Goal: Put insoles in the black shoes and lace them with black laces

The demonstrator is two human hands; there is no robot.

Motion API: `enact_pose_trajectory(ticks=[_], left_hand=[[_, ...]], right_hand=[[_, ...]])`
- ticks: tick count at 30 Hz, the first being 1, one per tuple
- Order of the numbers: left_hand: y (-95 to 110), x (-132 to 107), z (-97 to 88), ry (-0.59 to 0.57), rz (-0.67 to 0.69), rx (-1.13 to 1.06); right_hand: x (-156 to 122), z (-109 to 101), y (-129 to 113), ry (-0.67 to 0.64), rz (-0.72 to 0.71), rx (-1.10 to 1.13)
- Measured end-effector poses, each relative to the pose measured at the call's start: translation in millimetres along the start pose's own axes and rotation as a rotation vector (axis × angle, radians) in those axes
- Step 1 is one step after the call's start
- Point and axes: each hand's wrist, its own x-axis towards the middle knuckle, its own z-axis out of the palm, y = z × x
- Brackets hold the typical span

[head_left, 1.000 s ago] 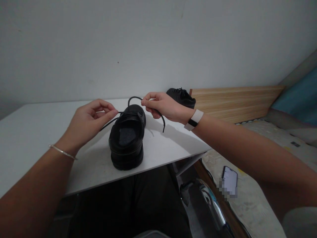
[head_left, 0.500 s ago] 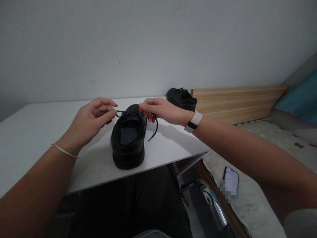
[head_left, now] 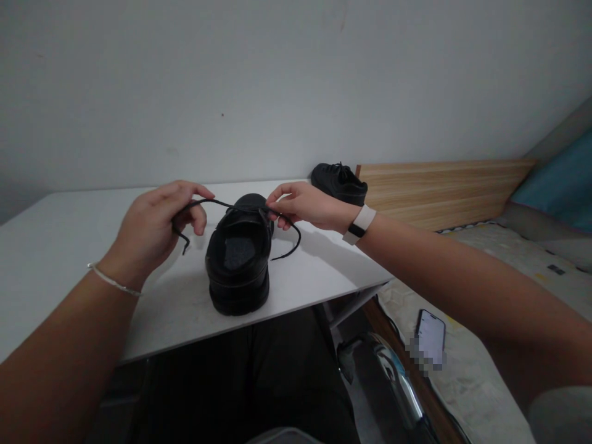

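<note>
On the front part of a white table stands a black lace-up shoe (head_left: 238, 265), its heel toward me. A thin black shoelace (head_left: 226, 204) crosses over its throat. My left hand (head_left: 161, 213), left of the shoe, has the lace's left end running across its bent fingers, with the tip dangling below. The index finger reaches toward the shoe; how firmly the lace is gripped is hard to see. At the shoe's right side, my right hand (head_left: 300, 203) pinches the lace near the eyelets. Its free end curves down onto the tabletop.
A second black shoe (head_left: 340, 183) sits at the table's back right, beside a wooden board (head_left: 444, 191). Lower right, a phone (head_left: 431, 336) lies on a pale mattress (head_left: 490, 382). A shiny dark curved object (head_left: 393, 382) stands below the table's edge (head_left: 324, 299).
My left hand has shifted slightly left and turned, its pinch changed so the lace now lies across the fingers. My right hand stays by the eyelets; its loose lace end hangs in a wider curve.
</note>
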Motion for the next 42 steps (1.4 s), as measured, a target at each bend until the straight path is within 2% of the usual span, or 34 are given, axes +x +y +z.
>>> enact_pose_trajectory(ticks=[6, 13, 16, 23, 35, 42], left_hand=[[-5, 1, 2.9, 0.049, -0.024, 0.242], [-13, 6, -0.5, 0.080, -0.159, 0.137], [-15, 5, -0.4, 0.059, -0.193, 0.161], [-13, 2, 2.2, -0.014, -0.184, 0.134], [-15, 4, 5.3, 0.025, -0.244, 0.134], [-13, 4, 8.6, 0.003, -0.140, 0.204]], right_hand=[[-1, 1, -2, -0.004, -0.064, -0.100], [4, 1, 2, 0.009, -0.112, -0.140], [5, 1, 2, 0.008, -0.106, -0.145], [8, -1, 3, -0.010, -0.089, -0.156], [6, 3, -3, -0.011, -0.146, -0.310], [11, 0, -4, -0.014, -0.184, -0.390]])
